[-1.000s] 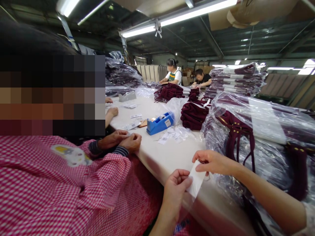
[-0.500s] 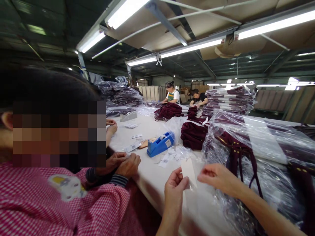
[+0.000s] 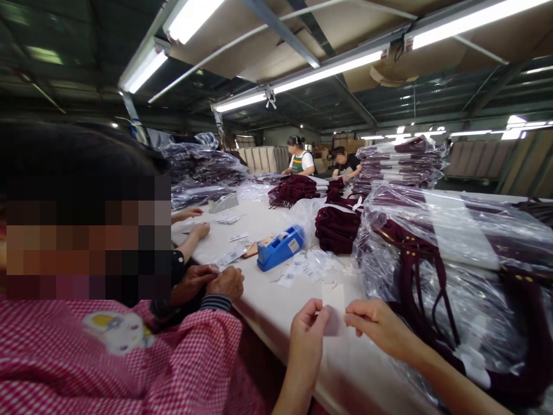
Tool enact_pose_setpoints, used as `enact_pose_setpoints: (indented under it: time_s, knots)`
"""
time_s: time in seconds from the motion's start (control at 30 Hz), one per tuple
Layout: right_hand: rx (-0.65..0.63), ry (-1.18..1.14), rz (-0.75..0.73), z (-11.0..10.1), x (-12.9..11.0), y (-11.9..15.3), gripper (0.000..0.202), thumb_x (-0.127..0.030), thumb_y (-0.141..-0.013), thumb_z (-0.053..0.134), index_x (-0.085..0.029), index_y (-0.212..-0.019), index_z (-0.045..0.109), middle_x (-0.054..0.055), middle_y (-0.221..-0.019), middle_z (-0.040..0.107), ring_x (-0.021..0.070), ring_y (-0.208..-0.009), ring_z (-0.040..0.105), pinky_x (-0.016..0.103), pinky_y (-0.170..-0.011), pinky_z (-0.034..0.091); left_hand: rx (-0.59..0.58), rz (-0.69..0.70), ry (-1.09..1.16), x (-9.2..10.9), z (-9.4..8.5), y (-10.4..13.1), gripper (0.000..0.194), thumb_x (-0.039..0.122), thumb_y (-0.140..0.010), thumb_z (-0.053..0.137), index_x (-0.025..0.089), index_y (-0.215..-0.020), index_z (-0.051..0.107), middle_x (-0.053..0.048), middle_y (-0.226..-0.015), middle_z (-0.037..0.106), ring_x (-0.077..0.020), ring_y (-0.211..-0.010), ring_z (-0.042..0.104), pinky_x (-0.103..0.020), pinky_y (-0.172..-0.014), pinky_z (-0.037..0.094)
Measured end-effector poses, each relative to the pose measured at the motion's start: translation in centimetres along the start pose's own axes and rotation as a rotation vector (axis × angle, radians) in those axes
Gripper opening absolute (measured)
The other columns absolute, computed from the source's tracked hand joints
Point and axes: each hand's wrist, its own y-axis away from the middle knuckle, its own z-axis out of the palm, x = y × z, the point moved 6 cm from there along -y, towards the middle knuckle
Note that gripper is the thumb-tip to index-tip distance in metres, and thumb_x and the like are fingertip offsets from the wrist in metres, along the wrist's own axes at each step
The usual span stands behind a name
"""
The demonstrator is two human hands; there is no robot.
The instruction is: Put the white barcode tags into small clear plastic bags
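A white card tag (image 3: 333,308) stands upright above the table edge, a small hole or loop at its top. My left hand (image 3: 309,328) pinches it by its left side between thumb and fingers. Close against the tag's right edge, my right hand (image 3: 375,325) has its fingertips pressed together; what they hold there is too small or see-through to make out. Behind the tag, small white labels (image 3: 298,271) lie scattered on the white table (image 3: 263,300), next to a blue tape dispenser (image 3: 280,249).
Maroon garments in clear plastic (image 3: 458,230) fill the right side, and a folded maroon pile (image 3: 339,227) lies mid-table. Close on my left sits a co-worker in a pink checked top (image 3: 173,363), hands (image 3: 224,285) at the table edge. Two people work farther back.
My right hand has come in to the tag's right edge. The tag is turned more squarely toward me and sits slightly lower. A neighbour's arm beyond the co-worker shows more.
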Motion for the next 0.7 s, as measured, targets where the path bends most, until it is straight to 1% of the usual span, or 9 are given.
enact_pose_setpoints:
  time_s: [0.1,0.2,0.3,0.43,0.5,0.53,0.6,0.63,0.7]
  knots:
    - [0.050,0.068,-0.038,0.1,0.2,0.2,0.035,-0.036,-0.091,0.048,-0.018,-0.063,0.057,-0.002,-0.059,0.058,0.0128,-0.059,0.053,0.023,-0.059,0.034,0.000,0.035,-0.075,0.5,0.0,0.0,0.024,0.035,-0.071,0.065,0.019,-0.061,0.050,0.008,-0.052,0.041,-0.0097,-0.051,0.037,-0.020,-0.051,0.029]
    - [0.102,0.045,-0.031,0.2,0.6,0.2,0.039,-0.038,-0.093,0.044,-0.018,-0.061,0.055,-0.001,-0.059,0.057,0.0130,-0.060,0.052,0.024,-0.060,0.035,-0.014,0.087,-0.148,1.0,0.2,-0.1,0.023,0.029,-0.072,0.063,0.019,-0.058,0.048,0.007,-0.055,0.040,-0.0106,-0.056,0.038,-0.021,-0.054,0.031]
    - [0.153,-0.073,0.030,0.2,1.3,-0.1,0.042,-0.041,-0.092,0.044,-0.018,-0.057,0.051,-0.003,-0.054,0.050,0.0118,-0.054,0.046,0.024,-0.056,0.034,-0.049,0.107,-0.212,1.0,0.3,-0.3,0.024,0.027,-0.074,0.061,0.019,-0.055,0.047,0.006,-0.055,0.041,-0.0121,-0.058,0.041,-0.022,-0.057,0.034]
    - [0.106,-0.289,0.109,0.9,2.1,-0.6,0.029,-0.038,-0.087,0.050,-0.019,-0.066,0.054,-0.005,-0.053,0.049,0.0102,-0.048,0.040,0.022,-0.048,0.032,-0.089,0.121,-0.287,1.3,0.3,-0.5,0.022,0.026,-0.076,0.061,0.018,-0.056,0.055,0.005,-0.054,0.046,-0.0133,-0.058,0.044,-0.023,-0.056,0.033]
    - [0.112,-0.327,0.107,1.0,2.4,-0.7,0.024,-0.037,-0.086,0.052,-0.019,-0.071,0.056,-0.005,-0.054,0.050,0.0103,-0.048,0.041,0.022,-0.047,0.032,-0.106,0.144,-0.313,1.7,0.4,-0.5,0.012,0.025,-0.077,0.062,0.018,-0.067,0.064,0.004,-0.060,0.055,-0.0144,-0.062,0.048,-0.023,-0.060,0.035]
    - [0.132,-0.330,0.100,0.9,2.5,-0.8,0.023,-0.037,-0.086,0.051,-0.019,-0.073,0.056,-0.005,-0.054,0.050,0.0105,-0.049,0.042,0.022,-0.048,0.033,-0.117,0.157,-0.321,1.8,0.4,-0.5,0.008,0.024,-0.077,0.062,0.019,-0.078,0.069,0.003,-0.066,0.060,-0.0154,-0.066,0.051,-0.023,-0.063,0.037]
    - [0.166,-0.328,0.082,0.9,2.8,-0.8,0.020,-0.035,-0.086,0.051,-0.020,-0.077,0.057,-0.004,-0.057,0.051,0.0110,-0.051,0.045,0.022,-0.049,0.035,-0.146,0.171,-0.327,1.7,0.5,-0.5,0.029,0.019,-0.075,0.063,0.022,-0.103,0.069,0.001,-0.080,0.069,-0.0179,-0.075,0.058,-0.024,-0.071,0.041]
    - [0.167,-0.328,0.075,1.1,3.0,-0.9,0.017,-0.033,-0.085,0.051,-0.020,-0.078,0.058,-0.004,-0.059,0.053,0.0112,-0.053,0.047,0.022,-0.049,0.036,-0.161,0.164,-0.324,1.4,0.6,-0.6,0.037,0.016,-0.074,0.062,0.023,-0.110,0.067,0.000,-0.084,0.072,-0.0188,-0.078,0.061,-0.025,-0.074,0.042]
    - [0.145,-0.328,0.068,1.6,3.6,-1.0,0.011,-0.029,-0.082,0.052,-0.020,-0.080,0.058,-0.003,-0.065,0.057,0.0120,-0.056,0.052,0.022,-0.049,0.037,-0.149,0.144,-0.321,0.3,0.4,-0.8,0.038,0.013,-0.072,0.061,0.022,-0.108,0.069,-0.002,-0.083,0.074,-0.0199,-0.077,0.064,-0.026,-0.075,0.044]
